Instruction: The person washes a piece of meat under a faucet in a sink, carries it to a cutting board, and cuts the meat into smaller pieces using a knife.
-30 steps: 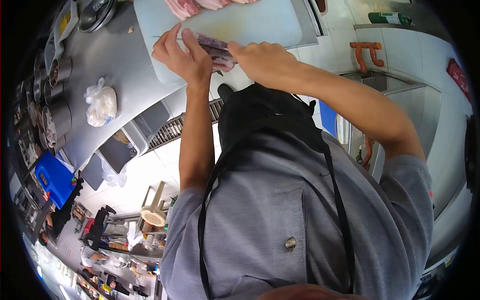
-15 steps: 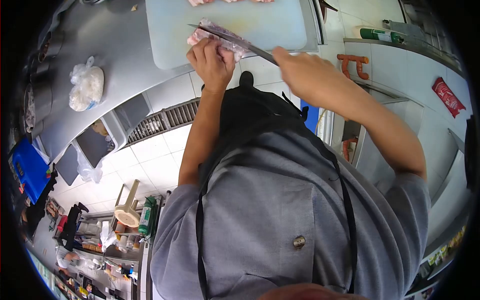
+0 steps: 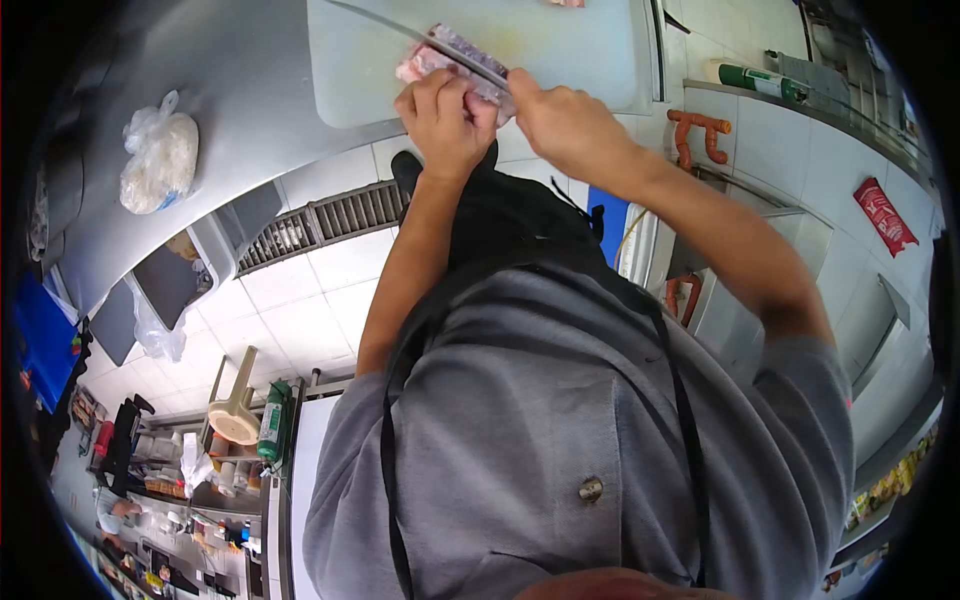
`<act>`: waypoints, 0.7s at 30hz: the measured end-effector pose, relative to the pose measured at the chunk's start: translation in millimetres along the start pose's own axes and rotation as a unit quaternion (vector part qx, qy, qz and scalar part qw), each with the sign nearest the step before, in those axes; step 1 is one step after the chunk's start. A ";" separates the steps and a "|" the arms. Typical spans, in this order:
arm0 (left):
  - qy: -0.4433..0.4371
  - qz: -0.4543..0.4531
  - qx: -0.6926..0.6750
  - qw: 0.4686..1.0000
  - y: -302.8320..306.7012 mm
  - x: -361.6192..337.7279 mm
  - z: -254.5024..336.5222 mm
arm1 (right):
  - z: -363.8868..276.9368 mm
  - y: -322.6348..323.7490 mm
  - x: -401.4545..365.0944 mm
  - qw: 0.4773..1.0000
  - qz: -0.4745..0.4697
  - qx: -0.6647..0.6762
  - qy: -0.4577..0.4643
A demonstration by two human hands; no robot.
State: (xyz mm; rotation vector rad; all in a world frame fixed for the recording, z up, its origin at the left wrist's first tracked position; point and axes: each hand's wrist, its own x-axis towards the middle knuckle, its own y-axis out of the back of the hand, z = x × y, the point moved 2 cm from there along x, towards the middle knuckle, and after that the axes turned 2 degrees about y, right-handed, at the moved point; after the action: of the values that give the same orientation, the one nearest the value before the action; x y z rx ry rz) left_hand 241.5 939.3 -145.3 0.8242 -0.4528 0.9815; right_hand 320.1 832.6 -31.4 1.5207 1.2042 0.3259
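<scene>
On the pale cutting board lies a piece of raw meat, near the board's edge closest to me. My left hand holds the meat with curled fingers. A long knife lies across the meat, its blade pointing to the upper left. Its handle is inside my right hand, which is closed around it. Part of another raw piece shows at the top of the board.
A knotted plastic bag of pale contents sits on the metal counter. Grey bins are below the counter edge. Orange pipes stick out at the right. Another person is far off at the lower left.
My right hand has moved left and closer to my left hand, and the knife blade now reaches farther past the meat to the upper left. The view has shifted slightly.
</scene>
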 end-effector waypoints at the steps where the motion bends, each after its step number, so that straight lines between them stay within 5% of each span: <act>1: 0.002 0.009 -0.003 1.000 -2.5 -0.9 0.0 | 0.8 0.6 -1.4 1.000 0.019 0.002 -0.004; 11: 0.005 -0.013 -0.009 1.000 -1.1 2.4 3.7 | 11.5 4.4 -41.3 0.991 -0.087 -0.023 -0.096; 17: 0.008 -0.024 -0.006 1.000 0.0 -3.8 -1.4 | 22.6 -27.3 -22.4 0.998 0.015 0.046 -0.045; 21: 0.000 -0.040 -0.005 0.999 1.5 -0.6 -0.8 | 20.6 6.3 -51.2 0.996 -0.042 0.046 -0.057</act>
State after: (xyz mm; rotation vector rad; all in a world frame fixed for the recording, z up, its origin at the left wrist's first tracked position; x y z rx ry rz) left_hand 239.8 940.0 -145.6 0.8269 -0.4219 0.9055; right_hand 315.8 780.2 -13.4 1.5417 1.2016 0.1274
